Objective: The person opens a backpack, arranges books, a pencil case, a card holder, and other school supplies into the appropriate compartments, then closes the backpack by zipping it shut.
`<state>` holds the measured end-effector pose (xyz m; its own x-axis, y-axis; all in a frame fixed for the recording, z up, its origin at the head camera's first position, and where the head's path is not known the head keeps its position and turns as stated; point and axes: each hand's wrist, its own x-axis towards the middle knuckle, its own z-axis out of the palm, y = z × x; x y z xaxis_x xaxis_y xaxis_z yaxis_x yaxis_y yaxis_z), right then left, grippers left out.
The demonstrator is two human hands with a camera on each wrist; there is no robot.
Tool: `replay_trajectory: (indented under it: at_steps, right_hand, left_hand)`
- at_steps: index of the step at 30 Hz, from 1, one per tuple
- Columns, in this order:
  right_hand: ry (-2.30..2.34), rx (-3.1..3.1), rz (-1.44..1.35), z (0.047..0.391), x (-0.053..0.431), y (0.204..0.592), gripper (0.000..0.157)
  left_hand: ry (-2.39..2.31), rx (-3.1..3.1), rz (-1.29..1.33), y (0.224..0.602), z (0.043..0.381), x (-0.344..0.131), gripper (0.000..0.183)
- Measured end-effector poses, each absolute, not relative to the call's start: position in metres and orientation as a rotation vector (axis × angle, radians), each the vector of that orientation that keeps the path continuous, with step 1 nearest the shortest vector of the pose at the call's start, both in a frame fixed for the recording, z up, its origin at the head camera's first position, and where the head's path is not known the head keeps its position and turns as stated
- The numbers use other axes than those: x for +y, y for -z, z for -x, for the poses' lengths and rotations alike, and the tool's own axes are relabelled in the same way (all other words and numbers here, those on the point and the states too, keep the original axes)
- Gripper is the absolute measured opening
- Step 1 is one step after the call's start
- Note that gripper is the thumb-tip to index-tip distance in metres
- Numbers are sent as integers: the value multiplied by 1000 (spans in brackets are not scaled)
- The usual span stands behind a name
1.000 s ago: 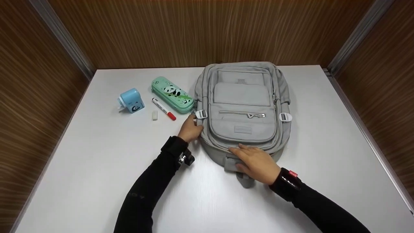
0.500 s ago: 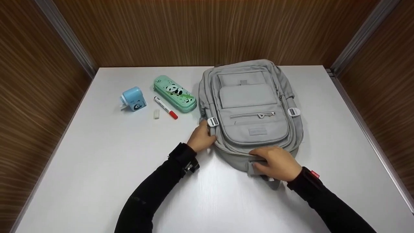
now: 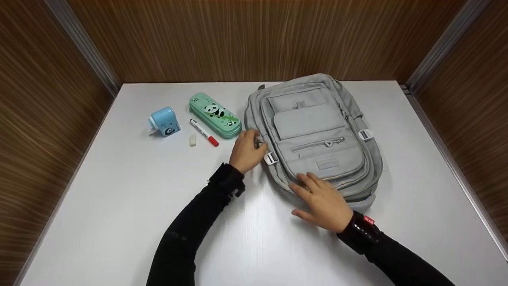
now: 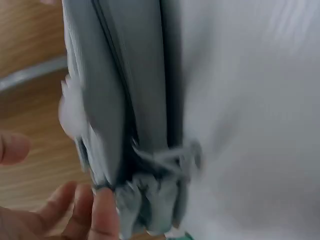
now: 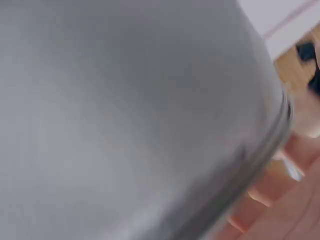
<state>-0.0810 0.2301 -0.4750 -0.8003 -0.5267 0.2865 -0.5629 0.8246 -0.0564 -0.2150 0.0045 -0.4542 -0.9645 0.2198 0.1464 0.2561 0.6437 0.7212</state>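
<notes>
A grey backpack (image 3: 309,123) lies on the table, turned at a slant, its front pockets facing up. My left hand (image 3: 247,153) is at its left side near a white strap buckle (image 3: 271,158). In the left wrist view its fingers (image 4: 104,215) lie loosely bent beside the gathered side pocket (image 4: 150,200), the thumb well apart. Over the backpack's lower left edge, my right hand (image 3: 323,202) spreads its fingers, their tips at the front pocket's bottom seam. In the right wrist view, the blurred grey fabric (image 5: 130,110) fills most of the frame.
Left of the backpack lie a green panda pencil case (image 3: 215,115), a white marker with a red cap (image 3: 204,132) and a small white eraser (image 3: 192,140). A blue panda-printed pencil sharpener (image 3: 164,121) stands farther left. Wood-grain panels (image 3: 254,39) border the white table (image 3: 131,198).
The backpack has shifted right and turned, its lower end swinging rightward. My left hand has moved up its side; my right hand has gone from the bottom handle to the lower left edge.
</notes>
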Motion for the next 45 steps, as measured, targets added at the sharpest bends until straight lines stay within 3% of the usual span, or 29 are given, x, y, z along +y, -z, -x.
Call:
replay_trajectory:
  at_steps: [4, 8, 17, 45]
  right_hand:
    - [-150, -2797, -791, 80, 233, 483, 59]
    - [-171, -2804, -772, 80, 244, 484, 52]
    - [-455, -2907, -606, 82, 285, 476, 75]
    - [-343, -2900, -354, 95, 350, 476, 70]
  left_hand:
    - [1030, -2810, 580, 465, 236, 7, 50]
    - [695, -2907, 754, 473, 240, 10, 54]
    - [658, -2900, 829, 476, 223, 16, 49]
    - [420, -2818, 1174, 474, 187, 36, 49]
